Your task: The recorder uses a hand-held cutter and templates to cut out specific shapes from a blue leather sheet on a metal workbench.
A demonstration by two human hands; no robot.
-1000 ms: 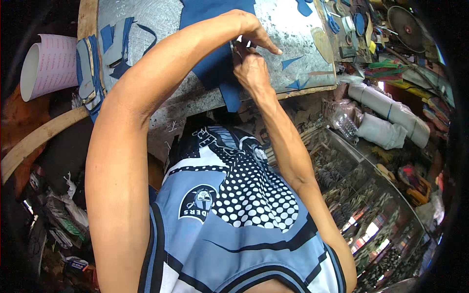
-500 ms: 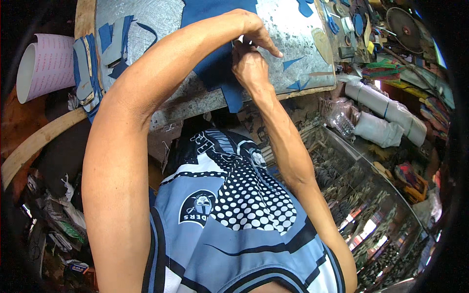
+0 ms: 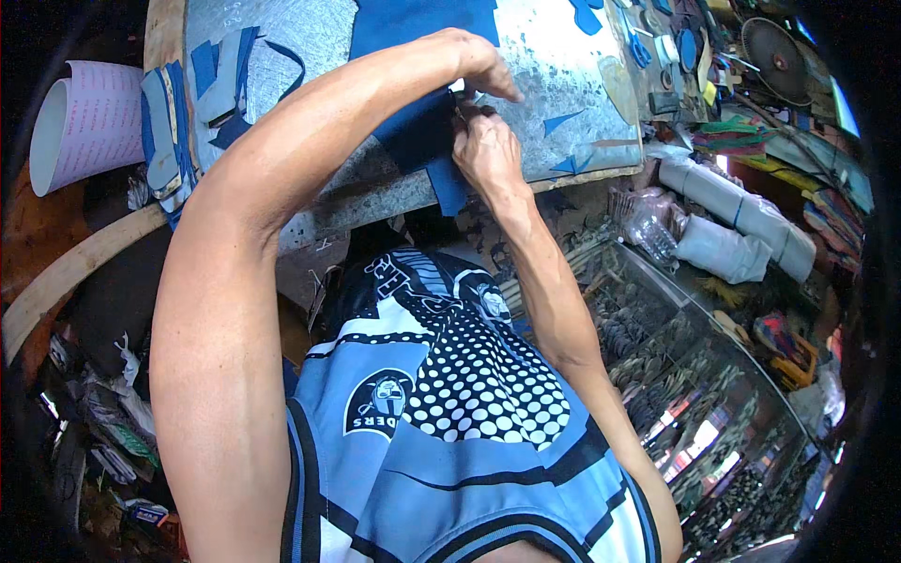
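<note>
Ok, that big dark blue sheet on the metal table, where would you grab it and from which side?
Take the blue sheet by its near edge, where a strip hangs over the front rim of the metal table, coming from the person's side. That overhang leaves room under it for fingers, whereas the rest seems to lie flat. The left hand and right hand already crowd the right part, so grip left of them.

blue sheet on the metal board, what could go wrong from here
1. The left hand presses the blue sheet right beside the right hand, whose small tool could nick a fingertip.
2. The sheet overhangs the metal board edge and might slip.
3. Cut blue scraps nearby could get swept off.
</note>
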